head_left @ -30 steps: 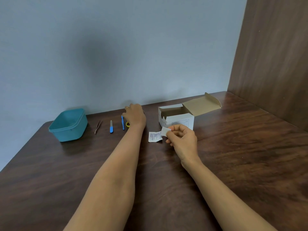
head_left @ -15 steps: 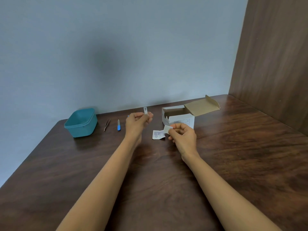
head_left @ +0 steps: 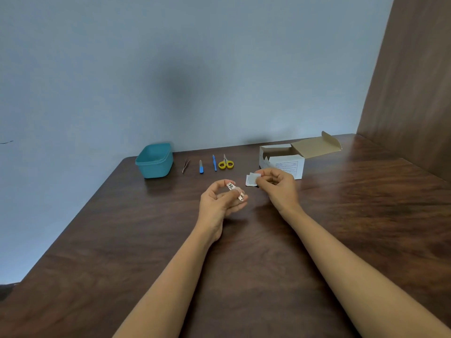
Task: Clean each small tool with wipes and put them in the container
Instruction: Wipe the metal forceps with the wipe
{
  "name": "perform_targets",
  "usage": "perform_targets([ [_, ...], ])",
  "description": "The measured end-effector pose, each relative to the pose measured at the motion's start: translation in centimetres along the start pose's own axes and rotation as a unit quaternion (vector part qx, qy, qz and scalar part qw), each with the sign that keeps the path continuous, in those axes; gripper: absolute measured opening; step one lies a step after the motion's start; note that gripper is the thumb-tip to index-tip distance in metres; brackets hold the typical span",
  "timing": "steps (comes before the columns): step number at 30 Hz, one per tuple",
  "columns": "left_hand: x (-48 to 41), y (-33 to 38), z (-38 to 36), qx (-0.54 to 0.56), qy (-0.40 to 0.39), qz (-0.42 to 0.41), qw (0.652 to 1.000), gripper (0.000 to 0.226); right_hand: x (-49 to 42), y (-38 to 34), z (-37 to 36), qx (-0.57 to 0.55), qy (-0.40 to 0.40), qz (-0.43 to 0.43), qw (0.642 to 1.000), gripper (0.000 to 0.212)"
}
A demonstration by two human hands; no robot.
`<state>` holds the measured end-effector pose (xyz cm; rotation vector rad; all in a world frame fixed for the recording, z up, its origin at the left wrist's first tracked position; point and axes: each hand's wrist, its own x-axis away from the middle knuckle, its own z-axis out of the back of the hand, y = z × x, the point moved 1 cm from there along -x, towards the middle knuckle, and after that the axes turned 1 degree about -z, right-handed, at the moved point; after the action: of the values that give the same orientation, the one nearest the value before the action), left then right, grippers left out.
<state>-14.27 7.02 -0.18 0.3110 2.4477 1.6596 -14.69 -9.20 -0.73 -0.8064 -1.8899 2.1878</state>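
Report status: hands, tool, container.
Left hand holds nail clipper. Right hand pinches wipe, apart from clipper. Teal container open at table's far edge, nothing in the way.

glossy wood table (head_left: 244, 264), matt teal plastic container (head_left: 154, 164), cardboard box (head_left: 288, 164)

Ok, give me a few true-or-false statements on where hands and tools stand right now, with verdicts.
1. The left hand holds a small metal tool. True.
2. The right hand holds nothing. False: it pinches a white wipe.
3. The yellow scissors are in the teal container. False: they lie on the table, to its right.
4. The cardboard box is open. True.
5. The tweezers lie nearer the container than the scissors do. True.
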Motion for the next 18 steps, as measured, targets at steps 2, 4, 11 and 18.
perform_targets([
  [2,0.0,0.1,0.1,0.005,0.009,-0.01,1.0,0.026,0.6,-0.2,-0.5,-0.017,-0.015,-0.004,1.0,0.013],
  [4,0.1,0.3,0.1,-0.001,0.008,-0.014,1.0,0.026,1.0,-0.3,-1.0,-0.044,-0.029,-0.016,0.999,0.012],
  [11,-0.5,0.6,0.7,-0.017,0.028,-0.029,0.999,0.02,1.2,-0.4,-1.6,-0.113,-0.069,-0.08,0.988,0.009],
  [18,-1.0,0.5,0.7,-0.035,0.032,-0.027,0.999,0.023,1.4,-0.6,-1.5,-0.098,-0.103,-0.079,0.987,0.012],
])
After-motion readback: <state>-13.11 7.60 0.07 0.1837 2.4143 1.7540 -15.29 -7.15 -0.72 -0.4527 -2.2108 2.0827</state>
